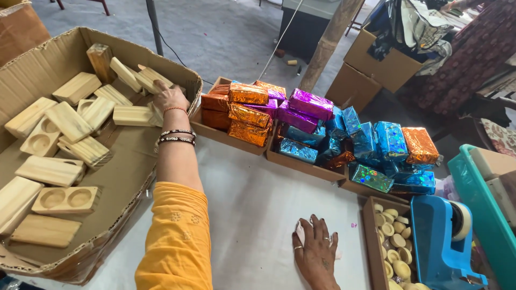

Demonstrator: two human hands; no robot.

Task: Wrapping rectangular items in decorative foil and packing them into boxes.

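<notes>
Wooden block under left hand grip

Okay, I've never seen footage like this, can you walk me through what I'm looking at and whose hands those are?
The one picture comes from a camera on a person's head, looking down at their own two hands. The left hand reaches into a large cardboard box and touches a pale wooden block among many. The right hand lies flat and open on the white table, holding nothing. Behind are shallow trays of foil-wrapped packets in orange, purple and blue. At right sit a tray of small cream discs and a blue tape dispenser.
</notes>
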